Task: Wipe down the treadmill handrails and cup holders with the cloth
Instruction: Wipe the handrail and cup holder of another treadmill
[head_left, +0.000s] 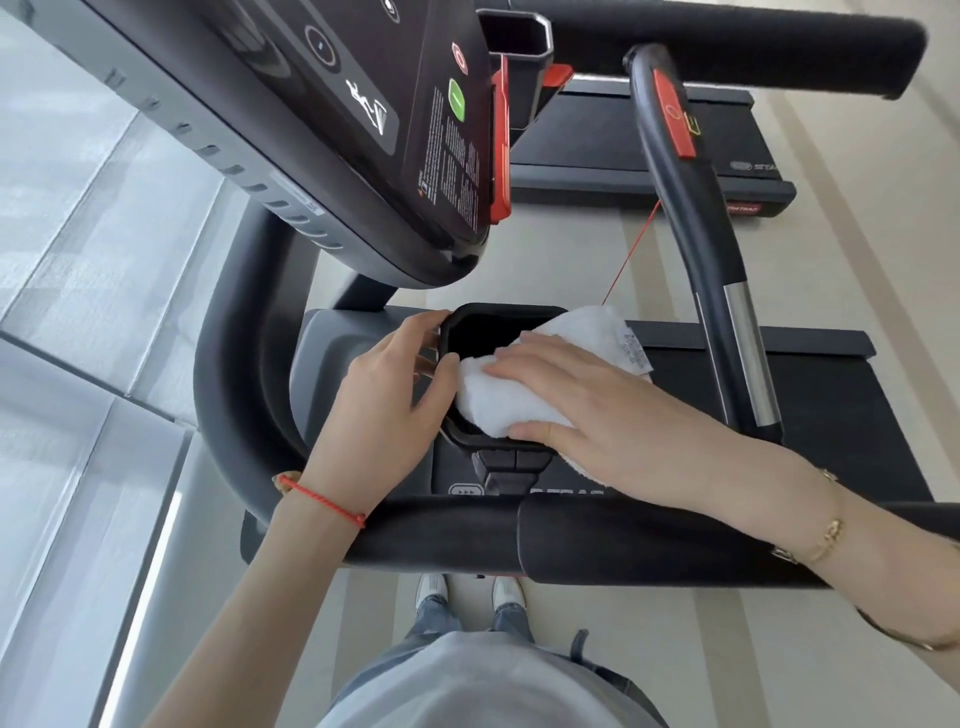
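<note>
— At six o'clock of the console, what lies there?
— Black square plastic cup holder (519, 312); right hand (597, 400) presses flat on white folded terry cloth (498, 395); left hand (384, 400) grips its nine o'clock rim.

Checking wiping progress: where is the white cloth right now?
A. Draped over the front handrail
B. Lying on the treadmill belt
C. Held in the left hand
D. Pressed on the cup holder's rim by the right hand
D: the right hand lies flat on the white cloth, which covers the cup holder rim and opening; the left hand grips the holder's other side.
</note>
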